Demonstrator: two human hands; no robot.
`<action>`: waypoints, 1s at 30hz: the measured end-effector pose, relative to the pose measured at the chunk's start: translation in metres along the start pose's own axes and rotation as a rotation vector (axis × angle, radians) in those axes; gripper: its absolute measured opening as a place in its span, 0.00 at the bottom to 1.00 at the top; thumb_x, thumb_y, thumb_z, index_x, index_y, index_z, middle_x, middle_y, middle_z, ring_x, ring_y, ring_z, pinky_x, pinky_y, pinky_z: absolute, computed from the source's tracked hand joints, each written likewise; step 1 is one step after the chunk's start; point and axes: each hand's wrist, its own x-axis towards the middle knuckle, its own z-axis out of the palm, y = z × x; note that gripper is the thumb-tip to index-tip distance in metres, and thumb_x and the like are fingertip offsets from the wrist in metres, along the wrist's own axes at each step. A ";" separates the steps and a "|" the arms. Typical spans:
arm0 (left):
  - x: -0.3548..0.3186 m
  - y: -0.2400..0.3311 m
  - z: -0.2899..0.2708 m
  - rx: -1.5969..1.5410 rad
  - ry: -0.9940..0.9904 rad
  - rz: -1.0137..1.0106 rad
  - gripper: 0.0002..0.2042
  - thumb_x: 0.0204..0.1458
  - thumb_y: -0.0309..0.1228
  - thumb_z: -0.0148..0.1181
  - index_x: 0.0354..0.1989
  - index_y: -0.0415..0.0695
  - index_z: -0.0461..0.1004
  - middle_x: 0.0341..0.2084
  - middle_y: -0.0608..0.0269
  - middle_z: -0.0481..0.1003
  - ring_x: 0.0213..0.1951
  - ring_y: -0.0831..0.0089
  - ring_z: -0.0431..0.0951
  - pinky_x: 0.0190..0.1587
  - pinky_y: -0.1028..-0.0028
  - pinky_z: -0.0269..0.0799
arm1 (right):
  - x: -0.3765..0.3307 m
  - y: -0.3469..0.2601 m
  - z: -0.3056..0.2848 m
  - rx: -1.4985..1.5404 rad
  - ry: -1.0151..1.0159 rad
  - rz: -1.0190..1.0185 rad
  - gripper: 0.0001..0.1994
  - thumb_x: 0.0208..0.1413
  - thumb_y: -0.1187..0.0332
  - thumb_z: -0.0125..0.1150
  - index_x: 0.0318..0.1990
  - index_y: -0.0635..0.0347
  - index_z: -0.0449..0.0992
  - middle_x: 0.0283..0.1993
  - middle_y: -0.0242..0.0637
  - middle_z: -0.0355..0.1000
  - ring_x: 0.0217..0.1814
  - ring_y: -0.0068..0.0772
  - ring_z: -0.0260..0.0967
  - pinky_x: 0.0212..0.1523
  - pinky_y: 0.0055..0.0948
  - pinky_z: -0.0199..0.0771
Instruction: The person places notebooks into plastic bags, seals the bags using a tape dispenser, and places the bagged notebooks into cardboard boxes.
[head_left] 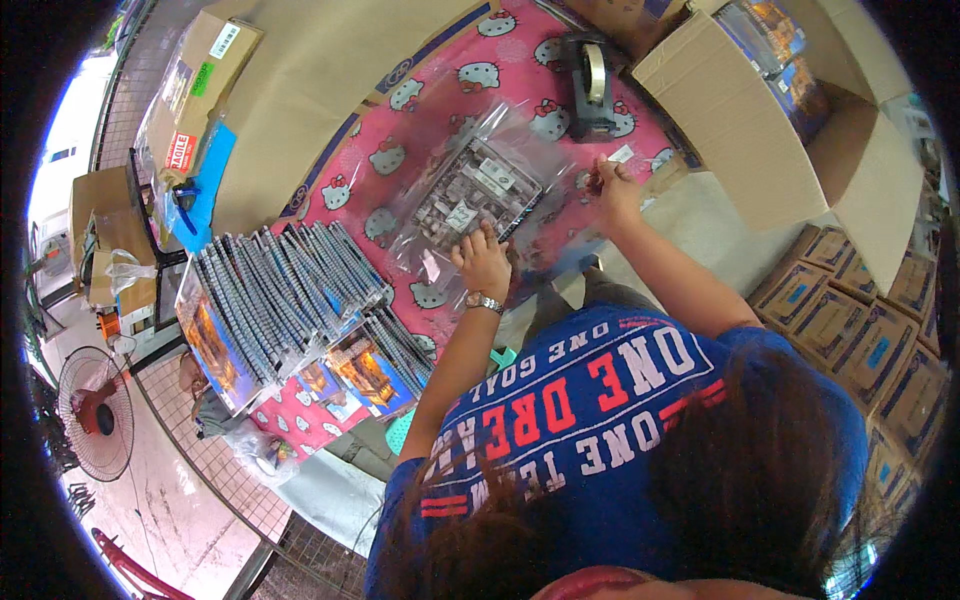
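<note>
A spiral-bound notebook (480, 190) with its greyish printed face up lies in a clear plastic bag (545, 150) on the pink table cover. Two white labels show on its face. My left hand (483, 262) rests on the notebook's near edge, fingers spread over the plastic, holding nothing. To the right of the bag, my right hand (615, 195) is closed in a pinch, with a small white label (621, 154) at its fingertips. A scrap of pale pink paper (430, 266) lies by the bag's left corner.
Stacked spiral notebooks (280, 300) stand at the left of the table. A black tape dispenser (590, 88) sits at the far side. On the right is an open cardboard box (745, 130) with packed notebooks, above stacked cartons (850, 320). A fan (97, 412) stands far left.
</note>
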 end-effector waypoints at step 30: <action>-0.006 -0.004 0.008 -0.054 0.093 -0.028 0.22 0.47 0.44 0.60 0.51 0.51 0.70 0.36 0.64 0.70 0.43 0.67 0.69 0.49 0.60 0.56 | 0.037 0.035 0.160 -2.031 -1.565 -0.822 0.16 0.39 0.54 0.65 0.31 0.58 0.80 0.30 0.44 0.75 0.35 0.47 0.74 0.38 0.43 0.72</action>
